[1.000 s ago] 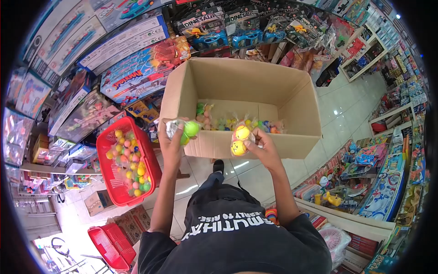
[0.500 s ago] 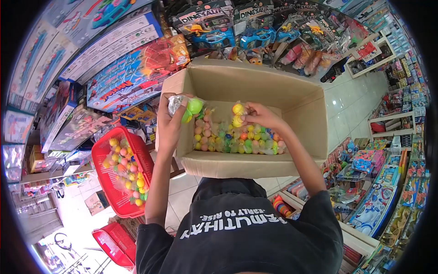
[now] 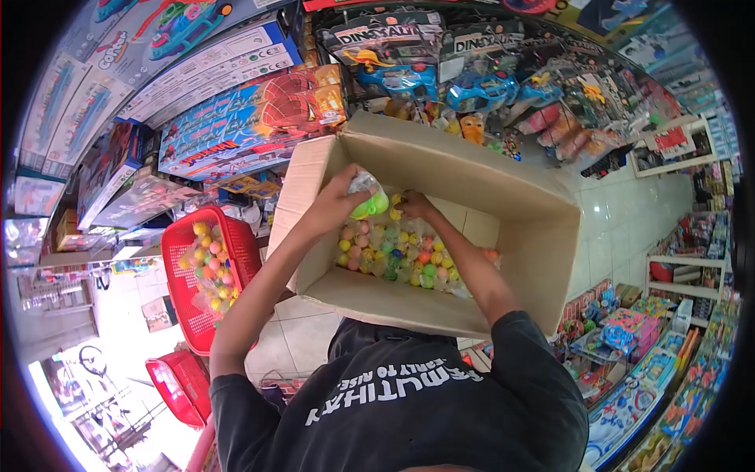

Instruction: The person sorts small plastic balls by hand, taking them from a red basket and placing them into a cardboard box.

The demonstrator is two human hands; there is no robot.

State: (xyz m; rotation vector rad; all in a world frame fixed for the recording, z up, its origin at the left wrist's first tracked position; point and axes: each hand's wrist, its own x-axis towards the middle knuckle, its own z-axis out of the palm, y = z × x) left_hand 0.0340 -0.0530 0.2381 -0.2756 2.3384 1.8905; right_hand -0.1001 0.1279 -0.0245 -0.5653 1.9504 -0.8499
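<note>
1. Inside the open brown cardboard box, near its far wall, the two hands work close together.
2. I see the left hand clamped on a clear plastic packet of green balls, held above the heap in the box.
3. The right hand sits just beside that packet, fingers curled by something yellow. I cannot tell whether it grips.
4. Across the box floor lie clear packets of coloured balls.
5. Left of the box stands a red plastic basket holding loose coloured balls.
</note>
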